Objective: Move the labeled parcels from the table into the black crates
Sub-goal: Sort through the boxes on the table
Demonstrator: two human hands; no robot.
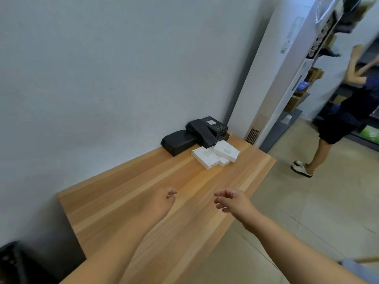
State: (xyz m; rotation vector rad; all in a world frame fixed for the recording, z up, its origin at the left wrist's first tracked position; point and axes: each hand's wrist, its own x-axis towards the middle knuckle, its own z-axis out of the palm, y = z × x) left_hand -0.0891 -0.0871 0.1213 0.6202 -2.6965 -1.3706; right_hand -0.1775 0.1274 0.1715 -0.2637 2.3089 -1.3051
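Both forearms reach forward from the bottom edge over the wooden table (127, 193). At about 7 o'clock from the parcel pile, the left hand (164, 201) hangs with its fingers loosely curled and holds nothing. To its right, at about 6 o'clock from the pile, the right hand (231, 201) is half open, fingers bent and spread, and it is also empty. Neither hand touches the tabletop as far as I can tell, and both are well apart from the parcels.

All the parcels sit in the table's far corner against the wall, at 12 o'clock from the hands. I count three white boxes (205, 156) at the front, one of them lying tilted across the others, though a fourth may hide under it. Behind them lie two black wrapped parcels (178, 141), one flat by the wall and one leaning across the stack of dark boxes (215, 125) at the back; the top dark box carries a pale label. That stack looks like two or three boxes, and I cannot tell which.

A dark shape at 8 o'clock, in the bottom left corner below the table, may be a black crate (10, 261); it is too dim to be sure. Judging by this, a good share of the task remains: at least seven parcels are left on the table, and the hands seem to be heading in for the next pick.

At 3 o'clock a second person (346, 111) stands by some shelves.
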